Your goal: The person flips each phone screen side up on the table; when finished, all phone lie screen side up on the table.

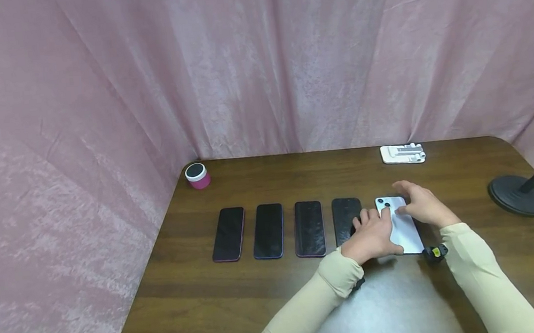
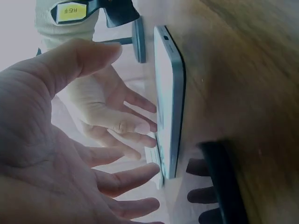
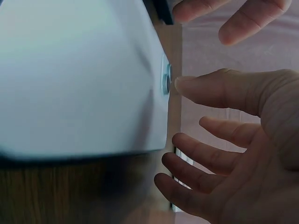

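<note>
A white phone lies back side up on the wooden table, its camera bump at the far end. Over its left edge, my left hand is spread with fingers apart. My right hand hovers by the far right corner, thumb close to the camera bump and fingers loosely spread. In the left wrist view, both hands frame the phone with no grip on it. A dark phone lies just left of it, partly hidden by my left hand.
Three more dark phones, the nearest, lie in a row to the left on the table. A pink jar with a white lid stands at the far left corner. At the back lies a white folding stand; a black stand is at right.
</note>
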Demonstrator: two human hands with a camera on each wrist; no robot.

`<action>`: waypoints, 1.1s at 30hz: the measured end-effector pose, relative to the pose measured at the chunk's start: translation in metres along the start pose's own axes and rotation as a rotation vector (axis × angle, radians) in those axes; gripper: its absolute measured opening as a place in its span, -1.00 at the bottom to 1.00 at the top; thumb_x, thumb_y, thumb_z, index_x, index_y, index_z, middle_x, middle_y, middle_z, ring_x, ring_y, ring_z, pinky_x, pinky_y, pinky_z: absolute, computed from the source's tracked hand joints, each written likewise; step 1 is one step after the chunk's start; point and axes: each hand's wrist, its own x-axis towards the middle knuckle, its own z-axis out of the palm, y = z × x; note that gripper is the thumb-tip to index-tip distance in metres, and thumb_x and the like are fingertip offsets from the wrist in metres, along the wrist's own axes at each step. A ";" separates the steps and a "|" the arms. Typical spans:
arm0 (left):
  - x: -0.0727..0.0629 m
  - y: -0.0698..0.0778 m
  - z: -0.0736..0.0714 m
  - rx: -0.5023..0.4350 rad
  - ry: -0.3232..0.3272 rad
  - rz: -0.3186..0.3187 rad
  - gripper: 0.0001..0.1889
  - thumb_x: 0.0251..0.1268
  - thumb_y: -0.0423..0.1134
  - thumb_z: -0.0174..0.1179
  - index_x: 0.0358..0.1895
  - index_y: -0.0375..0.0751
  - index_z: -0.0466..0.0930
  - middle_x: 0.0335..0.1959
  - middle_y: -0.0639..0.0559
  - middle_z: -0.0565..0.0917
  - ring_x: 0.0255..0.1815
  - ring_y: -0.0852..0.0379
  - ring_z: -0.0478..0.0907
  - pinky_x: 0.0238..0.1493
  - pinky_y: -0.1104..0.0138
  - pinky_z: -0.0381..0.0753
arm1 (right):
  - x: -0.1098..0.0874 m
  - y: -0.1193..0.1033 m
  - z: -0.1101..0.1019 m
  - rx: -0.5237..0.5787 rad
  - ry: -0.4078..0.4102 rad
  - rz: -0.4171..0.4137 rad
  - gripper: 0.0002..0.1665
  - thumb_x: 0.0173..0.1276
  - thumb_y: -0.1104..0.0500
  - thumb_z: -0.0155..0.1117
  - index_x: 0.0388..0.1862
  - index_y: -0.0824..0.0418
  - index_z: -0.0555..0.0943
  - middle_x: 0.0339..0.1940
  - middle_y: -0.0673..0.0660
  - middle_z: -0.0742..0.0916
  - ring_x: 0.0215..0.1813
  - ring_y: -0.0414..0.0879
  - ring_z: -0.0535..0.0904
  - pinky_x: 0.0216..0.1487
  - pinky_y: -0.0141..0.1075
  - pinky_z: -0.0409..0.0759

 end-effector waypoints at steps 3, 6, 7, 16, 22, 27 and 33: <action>0.000 0.005 0.003 0.006 -0.023 -0.006 -0.09 0.08 0.23 0.47 0.45 -0.03 0.27 0.23 -0.06 0.43 0.39 -0.03 0.19 0.35 0.03 0.26 | -0.001 0.004 0.000 0.005 -0.017 0.012 -0.21 0.21 0.40 0.36 0.36 0.63 0.27 0.28 0.64 0.45 0.29 0.53 0.36 0.23 0.35 0.34; 0.002 0.009 0.006 0.015 -0.030 -0.015 -0.11 0.05 0.22 0.49 0.41 -0.01 0.29 0.23 -0.08 0.43 0.41 -0.07 0.19 0.39 -0.03 0.24 | -0.001 0.005 0.000 0.005 -0.029 0.023 -0.21 0.20 0.39 0.35 0.37 0.62 0.27 0.28 0.64 0.45 0.29 0.53 0.36 0.22 0.36 0.34; 0.003 0.010 0.007 0.020 -0.029 -0.015 -0.12 0.03 0.21 0.50 0.39 -0.01 0.31 0.21 -0.08 0.43 0.39 -0.07 0.21 0.39 -0.04 0.24 | -0.001 0.006 0.000 0.003 -0.032 0.025 -0.21 0.20 0.39 0.35 0.37 0.61 0.27 0.28 0.63 0.45 0.29 0.53 0.36 0.22 0.36 0.34; 0.005 0.018 0.014 0.043 0.015 -0.058 -0.23 -0.09 0.15 0.60 0.18 0.04 0.39 0.06 -0.07 0.48 0.30 -0.06 0.29 0.40 -0.11 0.18 | -0.001 0.007 0.003 -0.002 -0.034 0.009 -0.24 0.14 0.41 0.38 0.31 0.63 0.34 0.22 0.61 0.50 0.23 0.48 0.43 0.19 0.33 0.38; 0.007 0.021 0.016 0.073 0.034 -0.090 -0.25 -0.12 0.15 0.60 0.13 0.05 0.40 0.02 -0.03 0.50 0.22 -0.04 0.34 0.37 -0.13 0.20 | -0.002 0.005 0.003 -0.020 -0.035 0.022 -0.25 0.13 0.42 0.39 0.30 0.62 0.37 0.24 0.61 0.49 0.27 0.49 0.39 0.23 0.34 0.33; 0.008 0.022 0.019 0.127 0.081 -0.085 -0.27 -0.11 0.15 0.60 0.11 0.03 0.43 -0.02 -0.04 0.51 0.17 -0.05 0.39 0.32 -0.17 0.25 | -0.003 0.005 0.004 -0.018 -0.041 0.033 -0.24 0.12 0.43 0.38 0.30 0.62 0.36 0.26 0.61 0.48 0.29 0.50 0.37 0.25 0.34 0.31; 0.008 0.023 0.022 0.161 0.123 -0.073 -0.27 -0.14 0.16 0.61 0.10 0.02 0.46 -0.06 -0.04 0.53 0.08 -0.04 0.43 0.26 -0.21 0.31 | -0.003 0.005 0.005 -0.014 -0.061 0.063 -0.24 0.14 0.42 0.39 0.32 0.60 0.36 0.27 0.61 0.47 0.29 0.50 0.36 0.24 0.36 0.31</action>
